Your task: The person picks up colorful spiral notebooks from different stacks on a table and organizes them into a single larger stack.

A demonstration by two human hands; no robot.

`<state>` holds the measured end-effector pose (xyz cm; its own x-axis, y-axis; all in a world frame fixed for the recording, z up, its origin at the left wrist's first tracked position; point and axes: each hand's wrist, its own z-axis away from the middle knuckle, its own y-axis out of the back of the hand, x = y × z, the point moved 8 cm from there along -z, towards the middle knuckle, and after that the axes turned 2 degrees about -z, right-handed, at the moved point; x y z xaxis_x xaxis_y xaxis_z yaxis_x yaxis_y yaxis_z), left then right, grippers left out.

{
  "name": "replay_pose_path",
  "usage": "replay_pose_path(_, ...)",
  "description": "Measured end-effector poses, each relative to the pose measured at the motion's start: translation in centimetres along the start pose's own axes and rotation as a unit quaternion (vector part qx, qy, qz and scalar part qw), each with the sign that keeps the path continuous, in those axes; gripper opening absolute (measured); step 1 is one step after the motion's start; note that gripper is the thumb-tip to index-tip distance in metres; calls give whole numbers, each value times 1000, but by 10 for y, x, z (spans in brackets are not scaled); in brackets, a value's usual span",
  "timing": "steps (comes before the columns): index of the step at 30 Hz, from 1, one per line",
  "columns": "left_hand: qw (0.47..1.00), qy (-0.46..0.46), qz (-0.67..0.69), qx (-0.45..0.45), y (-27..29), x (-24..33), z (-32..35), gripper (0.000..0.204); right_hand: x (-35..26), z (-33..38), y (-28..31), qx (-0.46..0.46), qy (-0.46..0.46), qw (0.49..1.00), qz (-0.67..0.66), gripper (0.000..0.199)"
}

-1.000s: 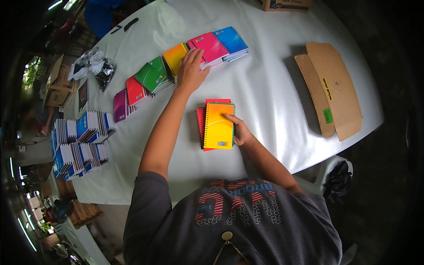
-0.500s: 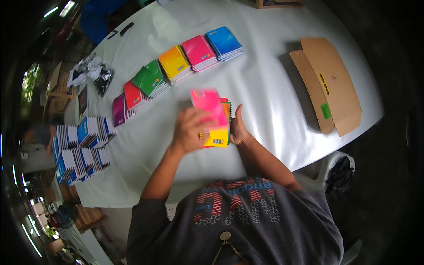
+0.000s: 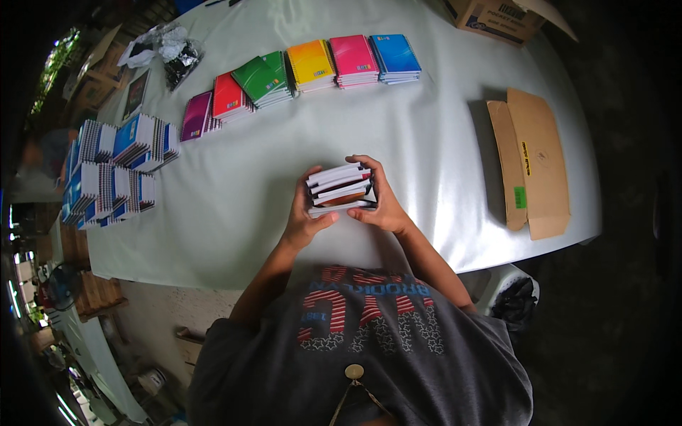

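Observation:
Between my two hands, above the near part of the table, a stack of small notebooks [image 3: 341,190] stands on edge with its white page edges facing up. My left hand [image 3: 304,213] grips its left end and my right hand [image 3: 382,199] its right end, thumbs on the near side. The covers of the held notebooks are mostly hidden. Beyond them a curved row of spiral notebook piles runs across the table: purple [image 3: 197,115], red [image 3: 231,96], green [image 3: 264,79], yellow [image 3: 310,65], pink [image 3: 354,61] and blue [image 3: 396,58].
Stacks of blue-covered notebooks [image 3: 117,167] stand at the table's left edge. Crumpled clear plastic [image 3: 177,57] lies behind them. A flattened cardboard box [image 3: 536,167] rests at the right, an open carton [image 3: 494,20] at the far right. A white chair [image 3: 508,291] stands beside the table.
The notebooks in my hands have been turned from lying face up to standing on edge. My left hand has come from above the pink one to the stack's left end.

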<state>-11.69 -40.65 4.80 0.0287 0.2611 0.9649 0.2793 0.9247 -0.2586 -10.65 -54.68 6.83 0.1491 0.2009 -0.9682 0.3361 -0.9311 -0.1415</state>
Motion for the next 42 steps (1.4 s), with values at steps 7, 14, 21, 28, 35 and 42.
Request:
replay_pose_path(7,995,-52,-79,-10,-2,-15,-7,74,44,16,7,90,-4,992,-87,70)
replay_pose_path(14,977,-83,-193,-27,2,-43,-11,65,65,17,21,148,-50,984,81,65)
replay_pose_path(21,980,-58,-190,-16,11,-56,-13,45,58,16,22,167,-1,980,113,67)
replay_pose_path(28,971,-48,-233,-32,5,-55,-14,32,63,19,29,170,-14,980,99,67)
replay_pose_path(35,976,-32,-212,25,20,-64,-6,41,61,5,19,120,-2,985,122,75)
replay_pose_path(42,976,-77,-180,95,18,-40,-9,54,78,12,21,22,-110,986,124,61)
